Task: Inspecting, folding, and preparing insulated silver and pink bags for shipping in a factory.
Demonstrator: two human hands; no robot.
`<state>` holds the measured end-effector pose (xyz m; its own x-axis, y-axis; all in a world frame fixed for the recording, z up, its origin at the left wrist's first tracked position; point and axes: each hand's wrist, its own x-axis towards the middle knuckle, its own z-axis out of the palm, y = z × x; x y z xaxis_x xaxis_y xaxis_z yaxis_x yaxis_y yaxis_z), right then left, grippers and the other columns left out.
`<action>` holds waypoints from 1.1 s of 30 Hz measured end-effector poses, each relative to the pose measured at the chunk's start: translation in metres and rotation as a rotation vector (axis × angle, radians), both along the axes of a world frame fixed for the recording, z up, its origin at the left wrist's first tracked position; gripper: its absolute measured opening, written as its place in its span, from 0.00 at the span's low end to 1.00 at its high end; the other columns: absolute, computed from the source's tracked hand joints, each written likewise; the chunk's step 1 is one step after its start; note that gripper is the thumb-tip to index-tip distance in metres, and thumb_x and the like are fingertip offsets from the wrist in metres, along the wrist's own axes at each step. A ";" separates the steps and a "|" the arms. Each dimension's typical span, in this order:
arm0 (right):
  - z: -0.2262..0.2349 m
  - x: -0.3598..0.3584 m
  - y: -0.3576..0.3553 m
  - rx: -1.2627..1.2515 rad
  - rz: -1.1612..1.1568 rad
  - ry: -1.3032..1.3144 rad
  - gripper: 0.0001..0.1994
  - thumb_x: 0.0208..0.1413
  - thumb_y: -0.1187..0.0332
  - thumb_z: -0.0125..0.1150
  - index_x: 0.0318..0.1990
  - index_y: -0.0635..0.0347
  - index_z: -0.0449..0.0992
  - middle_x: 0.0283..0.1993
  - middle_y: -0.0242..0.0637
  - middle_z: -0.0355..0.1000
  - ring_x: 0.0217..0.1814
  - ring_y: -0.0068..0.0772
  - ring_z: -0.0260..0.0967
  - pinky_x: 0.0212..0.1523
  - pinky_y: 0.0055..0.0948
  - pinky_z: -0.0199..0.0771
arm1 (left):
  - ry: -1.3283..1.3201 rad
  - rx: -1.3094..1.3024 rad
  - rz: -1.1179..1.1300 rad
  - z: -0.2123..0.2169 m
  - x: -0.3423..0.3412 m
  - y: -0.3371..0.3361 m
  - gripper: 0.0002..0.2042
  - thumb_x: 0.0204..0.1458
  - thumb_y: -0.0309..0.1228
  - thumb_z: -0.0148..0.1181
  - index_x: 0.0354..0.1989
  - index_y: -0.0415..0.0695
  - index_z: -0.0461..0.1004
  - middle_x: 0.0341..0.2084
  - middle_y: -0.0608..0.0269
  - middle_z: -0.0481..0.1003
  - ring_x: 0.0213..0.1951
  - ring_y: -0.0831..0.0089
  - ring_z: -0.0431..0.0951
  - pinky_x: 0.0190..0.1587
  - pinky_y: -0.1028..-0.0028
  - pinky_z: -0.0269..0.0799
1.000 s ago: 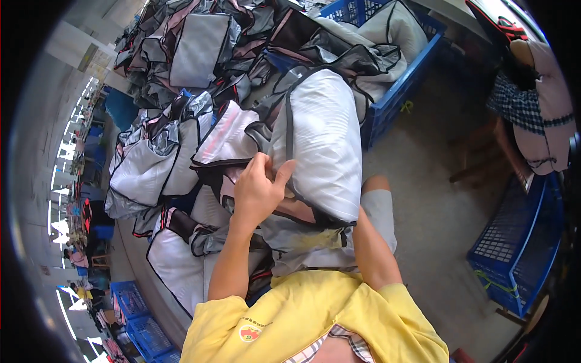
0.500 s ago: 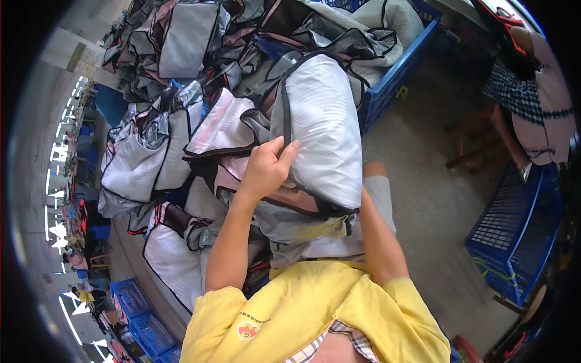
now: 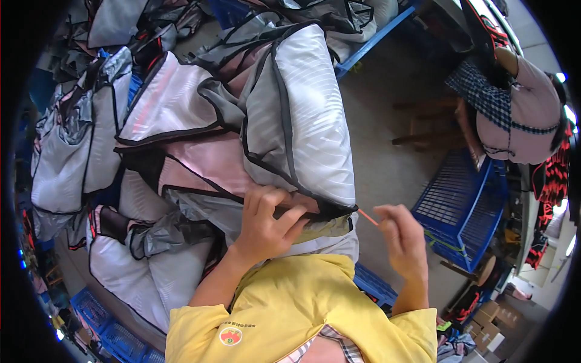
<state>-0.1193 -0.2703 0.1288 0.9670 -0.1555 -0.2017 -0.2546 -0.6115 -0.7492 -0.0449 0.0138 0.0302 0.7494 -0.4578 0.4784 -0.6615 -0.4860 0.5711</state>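
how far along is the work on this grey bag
Done: cannot tell; no finished pile stands apart from the rest. In hand: the left hand presses the dark edge of the grey bag on the lap, and the right hand pinches a thin orange strand running from that edge. Left: many similar bags lie heaped to the left.
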 end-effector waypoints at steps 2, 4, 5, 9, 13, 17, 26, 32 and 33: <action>0.012 0.008 0.013 -0.088 0.268 -0.046 0.15 0.71 0.65 0.60 0.61 0.59 0.76 0.33 0.38 0.70 0.32 0.31 0.69 0.33 0.32 0.70 | -0.060 0.008 0.038 -0.007 -0.003 -0.004 0.17 0.43 0.33 0.74 0.44 0.54 0.82 0.48 0.62 0.72 0.50 0.58 0.73 0.50 0.57 0.69; 0.018 0.015 0.025 -0.260 0.385 -0.008 0.18 0.66 0.63 0.66 0.61 0.56 0.79 0.34 0.37 0.72 0.33 0.39 0.72 0.32 0.35 0.71 | -0.187 0.028 0.070 -0.009 -0.003 -0.007 0.16 0.41 0.32 0.70 0.41 0.55 0.82 0.47 0.65 0.73 0.49 0.61 0.74 0.51 0.59 0.69; 0.023 0.018 0.032 -0.274 0.396 -0.003 0.18 0.66 0.63 0.66 0.61 0.56 0.79 0.34 0.37 0.72 0.33 0.39 0.72 0.32 0.35 0.71 | -0.183 0.015 0.082 -0.009 -0.004 -0.008 0.16 0.41 0.32 0.70 0.41 0.55 0.82 0.47 0.65 0.73 0.49 0.61 0.74 0.51 0.59 0.69; 0.028 0.029 0.056 -0.615 0.443 -0.096 0.16 0.62 0.60 0.70 0.54 0.55 0.81 0.30 0.32 0.72 0.30 0.37 0.72 0.29 0.37 0.71 | -0.245 0.035 0.021 -0.015 -0.008 -0.011 0.10 0.42 0.32 0.67 0.35 0.54 0.79 0.40 0.69 0.74 0.46 0.67 0.74 0.48 0.63 0.69; 0.028 0.036 0.066 -0.593 0.446 -0.184 0.13 0.59 0.61 0.74 0.44 0.57 0.79 0.30 0.34 0.75 0.30 0.39 0.75 0.28 0.37 0.72 | -0.246 -0.085 -0.026 -0.033 -0.011 -0.015 0.10 0.42 0.31 0.67 0.36 0.51 0.79 0.34 0.68 0.72 0.38 0.65 0.73 0.41 0.62 0.68; 0.021 0.036 0.066 -0.629 0.465 -0.143 0.14 0.58 0.61 0.75 0.41 0.58 0.78 0.31 0.37 0.78 0.32 0.41 0.77 0.30 0.38 0.73 | 0.083 -0.105 0.018 -0.007 -0.006 -0.015 0.10 0.45 0.27 0.69 0.37 0.46 0.80 0.34 0.66 0.76 0.35 0.62 0.76 0.39 0.62 0.71; 0.005 0.030 0.061 -0.577 0.408 -0.142 0.15 0.57 0.60 0.76 0.38 0.58 0.76 0.29 0.36 0.77 0.30 0.41 0.77 0.28 0.37 0.72 | 0.076 0.098 -0.230 0.004 0.018 -0.004 0.07 0.49 0.29 0.62 0.36 0.46 0.81 0.31 0.66 0.76 0.37 0.65 0.78 0.39 0.65 0.75; -0.005 0.025 0.059 -0.517 0.385 -0.182 0.15 0.56 0.59 0.77 0.36 0.57 0.77 0.27 0.35 0.76 0.30 0.39 0.77 0.27 0.38 0.72 | 0.043 0.154 -0.321 -0.003 0.024 -0.008 0.07 0.49 0.29 0.62 0.37 0.46 0.80 0.27 0.67 0.74 0.28 0.69 0.80 0.31 0.68 0.77; -0.007 0.024 0.058 -0.512 0.374 -0.181 0.15 0.56 0.59 0.77 0.36 0.57 0.77 0.27 0.35 0.76 0.30 0.39 0.77 0.27 0.38 0.72 | 0.042 0.161 -0.331 -0.005 0.022 -0.010 0.07 0.49 0.29 0.62 0.37 0.46 0.80 0.27 0.67 0.74 0.28 0.69 0.80 0.31 0.68 0.77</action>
